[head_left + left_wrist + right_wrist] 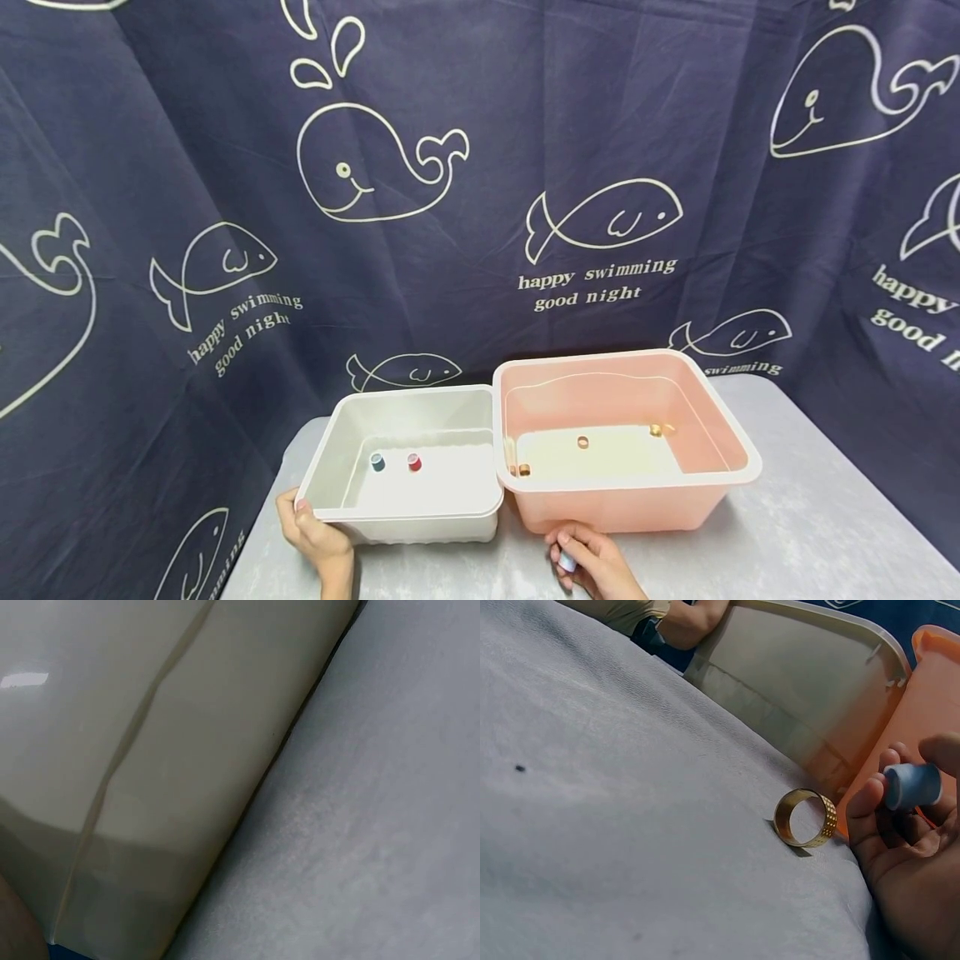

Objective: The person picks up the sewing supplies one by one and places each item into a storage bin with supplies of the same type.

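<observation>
My left hand (318,537) grips the front left corner of the white bin (420,527), thumb over the rim. In the left wrist view the bin's outer wall (172,750) fills much of the picture. Inside that bin lie a teal thread spool (377,462) and a red thread spool (414,462). My right hand (600,562) pinches a light blue thread spool (913,787) just in front of the pink bin (622,507). Beside its fingers a gold dimpled band, like a ring thimble (805,818), stands on edge on the table.
The two bins stand side by side, rims touching. Inside the pink bin are gold bands, one near the middle (582,442), and small gold pieces (656,430) at the right. Grey table surface (795,500) extends right of the bins. A dark blue curtain (480,275) hangs behind.
</observation>
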### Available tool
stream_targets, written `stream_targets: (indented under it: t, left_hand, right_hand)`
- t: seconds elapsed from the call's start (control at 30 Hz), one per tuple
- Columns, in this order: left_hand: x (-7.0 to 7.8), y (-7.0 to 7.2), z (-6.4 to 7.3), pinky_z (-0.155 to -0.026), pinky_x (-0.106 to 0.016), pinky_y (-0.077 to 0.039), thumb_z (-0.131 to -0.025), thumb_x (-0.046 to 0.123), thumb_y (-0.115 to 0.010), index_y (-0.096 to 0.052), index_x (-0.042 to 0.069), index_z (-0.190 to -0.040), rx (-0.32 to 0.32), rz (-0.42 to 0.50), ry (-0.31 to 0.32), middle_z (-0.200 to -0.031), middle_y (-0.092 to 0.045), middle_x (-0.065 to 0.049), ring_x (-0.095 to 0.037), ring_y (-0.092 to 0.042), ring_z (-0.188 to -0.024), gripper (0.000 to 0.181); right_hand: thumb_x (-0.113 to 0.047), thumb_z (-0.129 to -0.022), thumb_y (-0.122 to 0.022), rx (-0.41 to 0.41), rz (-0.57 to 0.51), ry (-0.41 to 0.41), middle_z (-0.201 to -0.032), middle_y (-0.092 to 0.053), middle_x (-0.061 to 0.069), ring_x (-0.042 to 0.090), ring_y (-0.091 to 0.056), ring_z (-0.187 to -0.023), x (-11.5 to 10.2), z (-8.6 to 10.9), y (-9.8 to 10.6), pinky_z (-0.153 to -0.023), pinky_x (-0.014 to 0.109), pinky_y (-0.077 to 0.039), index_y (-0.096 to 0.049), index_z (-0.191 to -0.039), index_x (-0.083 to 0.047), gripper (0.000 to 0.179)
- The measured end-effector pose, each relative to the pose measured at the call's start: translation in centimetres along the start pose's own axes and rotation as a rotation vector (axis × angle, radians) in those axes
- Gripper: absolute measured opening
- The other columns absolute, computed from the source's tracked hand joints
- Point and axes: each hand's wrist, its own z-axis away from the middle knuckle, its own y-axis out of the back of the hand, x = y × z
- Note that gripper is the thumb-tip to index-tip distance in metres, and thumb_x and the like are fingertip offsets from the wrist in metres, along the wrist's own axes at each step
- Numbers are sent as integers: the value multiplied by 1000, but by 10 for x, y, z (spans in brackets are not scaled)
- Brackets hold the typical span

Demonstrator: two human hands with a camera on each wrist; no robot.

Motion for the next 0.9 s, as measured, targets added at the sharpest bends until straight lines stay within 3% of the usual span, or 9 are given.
stream_targets:
  t: [0.17,0.3,0.47,0.7,0.9]
  left_hand:
    - [1,1,1,-73,-25,-40,-94,15,-38,-47,-23,-97,-1,1,5,-80,-66,2,-17,-58,-76,39]
    - [2,1,2,-73,-25,-39,-94,15,-38,-47,-23,-96,-5,-4,1,-79,-65,1,-17,-57,-75,39]
    - [2,4,3,-74,-25,-39,-95,14,-38,-47,-23,-96,-7,-7,12,-79,-64,0,-18,-56,-76,38]
    - [4,5,5,-74,-25,-39,-96,14,-37,-47,-22,-97,-5,-1,16,-80,-64,2,-17,-56,-76,37]
    - [3,-1,1,-77,-25,-38,-95,17,-39,-48,-21,-99,-14,8,-4,-85,-65,3,-16,-57,-81,39]
  right_hand:
    - [-12,-109,-50,56,26,-31,-101,-68,-4,6,-64,-85,-1,4,-5,-75,22,-57,-64,-118,1,21]
    - [-10,-109,-49,0,-61,-13,-108,-71,-2,8,-70,-99,2,8,-5,-90,26,-59,-64,-121,-3,20]
    - [-4,-109,-46,-97,-127,86,-120,-74,5,16,-72,-117,9,11,-6,-105,32,-54,-63,-124,-1,23]
    - [-1,-106,-51,-45,36,166,-107,-79,4,15,-76,-105,-3,11,-25,-94,30,-60,-50,-115,23,25]
    - [7,-103,-51,-50,200,357,-105,-73,-3,4,-72,-93,-35,0,-39,-83,25,-60,-56,-110,19,15]
